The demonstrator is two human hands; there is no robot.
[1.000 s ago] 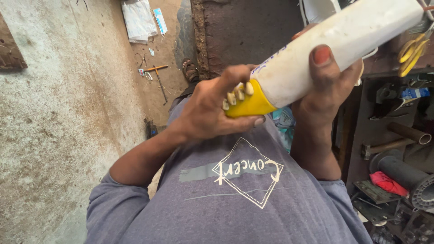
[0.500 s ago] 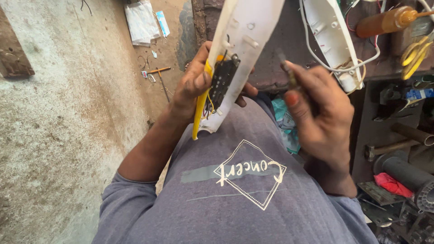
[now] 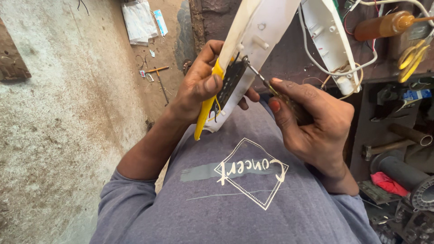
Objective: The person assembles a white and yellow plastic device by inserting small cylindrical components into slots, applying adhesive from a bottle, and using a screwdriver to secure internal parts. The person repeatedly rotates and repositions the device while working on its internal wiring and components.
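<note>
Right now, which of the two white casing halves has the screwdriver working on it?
The white casing half with the yellow trim, held in the left hand. The right hand points the screwdriver at its dark circuit board. The other half lies apart on the bench, wires trailing.

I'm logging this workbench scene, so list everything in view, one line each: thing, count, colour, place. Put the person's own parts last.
Casing half: one, white with yellow trim, held up at top centre.
Circuit board: one, dark, inside the held casing.
Screwdriver: one, thin metal shaft, tip at the board.
Second casing half: one, white, on the bench at upper right, wires trailing from it.
Bottle: one, brown, top right.
Scissors: one pair, yellow handles, right edge.
Hammer: one, wooden handle, right shelf.
Pipe: one, grey, lower right.
Rag: one, red, beside the pipe.
Papers: small pile, white, floor at upper left.
Left hand: gripping the casing.
Right hand: holding the screwdriver.
</note>
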